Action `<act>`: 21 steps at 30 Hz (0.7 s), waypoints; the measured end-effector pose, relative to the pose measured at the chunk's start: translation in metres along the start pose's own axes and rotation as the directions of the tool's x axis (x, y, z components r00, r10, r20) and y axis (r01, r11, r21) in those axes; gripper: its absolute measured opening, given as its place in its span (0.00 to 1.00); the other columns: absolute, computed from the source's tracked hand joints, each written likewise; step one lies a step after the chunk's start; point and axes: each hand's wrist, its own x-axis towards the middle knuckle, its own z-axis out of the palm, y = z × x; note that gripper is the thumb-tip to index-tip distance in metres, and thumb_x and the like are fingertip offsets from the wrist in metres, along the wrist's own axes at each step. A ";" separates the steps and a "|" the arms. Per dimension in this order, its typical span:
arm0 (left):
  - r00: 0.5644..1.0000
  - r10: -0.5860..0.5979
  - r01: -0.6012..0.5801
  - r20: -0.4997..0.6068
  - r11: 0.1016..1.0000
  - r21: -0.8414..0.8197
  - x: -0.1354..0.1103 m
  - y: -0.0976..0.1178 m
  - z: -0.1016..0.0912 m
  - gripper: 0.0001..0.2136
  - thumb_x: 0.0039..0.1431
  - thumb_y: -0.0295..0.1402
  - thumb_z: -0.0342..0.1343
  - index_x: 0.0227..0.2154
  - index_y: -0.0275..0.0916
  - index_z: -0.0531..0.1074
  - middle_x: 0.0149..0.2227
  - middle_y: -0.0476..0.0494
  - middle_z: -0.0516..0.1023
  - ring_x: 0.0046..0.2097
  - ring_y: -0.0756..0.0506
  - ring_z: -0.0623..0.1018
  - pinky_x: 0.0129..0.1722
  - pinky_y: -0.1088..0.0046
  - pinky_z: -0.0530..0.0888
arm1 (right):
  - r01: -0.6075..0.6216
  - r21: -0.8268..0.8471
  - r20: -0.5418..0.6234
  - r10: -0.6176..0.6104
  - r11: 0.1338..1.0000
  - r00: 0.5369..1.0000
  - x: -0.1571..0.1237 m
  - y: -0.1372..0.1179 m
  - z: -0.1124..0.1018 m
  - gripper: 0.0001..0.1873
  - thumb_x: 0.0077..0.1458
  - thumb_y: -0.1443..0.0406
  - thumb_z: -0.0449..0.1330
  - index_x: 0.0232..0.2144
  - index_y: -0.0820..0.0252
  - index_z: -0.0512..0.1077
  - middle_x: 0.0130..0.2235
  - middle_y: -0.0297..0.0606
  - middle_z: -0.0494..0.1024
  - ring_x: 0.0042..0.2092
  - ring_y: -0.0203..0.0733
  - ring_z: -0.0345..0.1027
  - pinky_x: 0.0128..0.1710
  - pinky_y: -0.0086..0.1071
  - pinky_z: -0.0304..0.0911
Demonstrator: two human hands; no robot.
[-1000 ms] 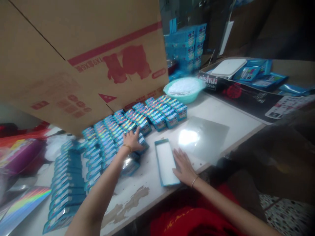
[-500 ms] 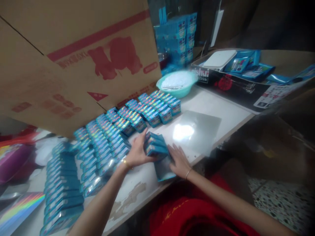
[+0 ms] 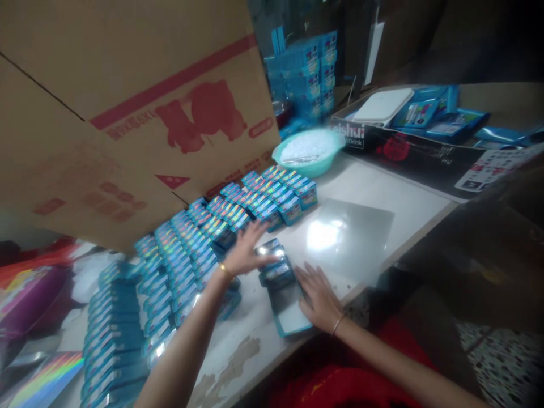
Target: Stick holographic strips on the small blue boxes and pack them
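A shallow blue tray with a white floor point(image 3: 293, 323) lies at the near edge of the white table point(image 3: 382, 192). A few small blue boxes with shiny tops point(image 3: 274, 263) sit in its far half. My left hand point(image 3: 249, 252) hovers over those boxes with fingers spread, blurred, touching or just above them. My right hand point(image 3: 317, 292) lies flat with fingers stretched along the tray's right side. Rows of the same blue boxes point(image 3: 187, 243) cover the table to the left of my left hand.
A big tilted cardboard carton point(image 3: 127, 107) overhangs the rows. A teal bowl of white bits point(image 3: 308, 150) stands behind them, with stacked blue boxes point(image 3: 306, 73) further back. A clear sheet point(image 3: 344, 235) lies right of the tray. A dark carton lid with blue packets point(image 3: 425, 130) is at right.
My left hand carried a small bunch of blue boxes from the rows to the tray, set them in it, and opened over them. My right hand stayed by the tray.
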 end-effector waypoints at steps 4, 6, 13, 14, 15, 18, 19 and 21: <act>0.923 -0.306 0.336 -0.232 0.936 0.103 0.048 -0.064 -0.005 0.51 0.46 0.60 0.54 0.66 0.38 0.40 0.69 0.31 0.34 0.68 0.29 0.34 0.61 0.42 0.39 | -0.004 -0.008 0.009 0.004 1.000 1.000 0.001 -0.001 -0.002 0.38 0.50 0.66 0.51 0.64 0.66 0.52 0.65 0.41 0.55 0.68 0.52 0.38 0.66 0.55 0.37; 0.905 -0.388 0.412 -0.173 0.902 0.127 0.068 -0.086 0.002 0.57 0.40 0.63 0.57 0.67 0.36 0.39 0.68 0.29 0.33 0.67 0.26 0.34 0.60 0.39 0.40 | -0.005 -0.013 0.010 0.005 1.000 1.000 0.001 -0.001 -0.002 0.39 0.50 0.66 0.51 0.65 0.65 0.52 0.66 0.40 0.54 0.68 0.52 0.38 0.66 0.55 0.38; 0.907 -0.395 0.420 -0.147 0.874 0.242 0.078 -0.087 0.028 0.46 0.47 0.58 0.53 0.65 0.37 0.49 0.66 0.24 0.47 0.65 0.25 0.49 0.60 0.39 0.37 | -0.013 -0.024 0.012 0.014 1.000 1.000 0.002 -0.002 -0.003 0.38 0.49 0.66 0.51 0.64 0.64 0.54 0.66 0.40 0.53 0.68 0.52 0.37 0.66 0.54 0.38; 0.912 -0.376 0.408 -0.164 0.874 0.265 0.077 -0.083 0.029 0.44 0.48 0.55 0.54 0.64 0.37 0.50 0.64 0.24 0.51 0.64 0.26 0.52 0.60 0.41 0.37 | -0.015 -0.022 0.011 0.015 1.000 1.000 0.002 -0.003 -0.004 0.38 0.49 0.66 0.51 0.64 0.64 0.54 0.66 0.40 0.53 0.68 0.52 0.36 0.66 0.54 0.38; 0.914 -0.364 0.401 -0.178 0.873 0.277 0.076 -0.079 0.029 0.44 0.47 0.53 0.55 0.64 0.37 0.50 0.62 0.25 0.55 0.63 0.26 0.55 0.61 0.42 0.39 | -0.017 -0.020 0.010 0.017 1.000 1.000 0.002 -0.003 -0.004 0.38 0.49 0.66 0.51 0.64 0.64 0.54 0.66 0.40 0.53 0.68 0.52 0.37 0.66 0.54 0.38; 0.907 -0.379 0.416 -0.183 0.874 0.250 0.079 -0.075 0.025 0.50 0.42 0.49 0.60 0.66 0.37 0.44 0.57 0.25 0.62 0.59 0.27 0.62 0.59 0.48 0.52 | -0.018 -0.018 0.009 0.018 1.000 1.000 0.003 -0.002 -0.004 0.38 0.49 0.65 0.51 0.64 0.65 0.55 0.66 0.40 0.54 0.68 0.52 0.37 0.66 0.54 0.37; 0.900 -0.399 0.432 -0.177 0.872 0.231 0.082 -0.075 0.022 0.52 0.40 0.49 0.61 0.66 0.37 0.42 0.56 0.25 0.62 0.58 0.27 0.63 0.57 0.49 0.57 | -0.017 -0.017 0.009 0.018 1.000 1.000 0.003 -0.002 -0.004 0.38 0.49 0.65 0.51 0.64 0.65 0.55 0.66 0.41 0.54 0.68 0.52 0.37 0.66 0.54 0.37; 0.883 -0.443 0.466 -0.157 0.866 0.180 0.085 -0.077 0.015 0.54 0.37 0.48 0.63 0.66 0.37 0.42 0.55 0.25 0.64 0.57 0.26 0.64 0.53 0.51 0.62 | -0.013 -0.011 0.009 0.013 1.000 1.000 0.003 -0.002 -0.004 0.38 0.49 0.65 0.51 0.64 0.65 0.54 0.65 0.42 0.55 0.68 0.53 0.38 0.66 0.55 0.37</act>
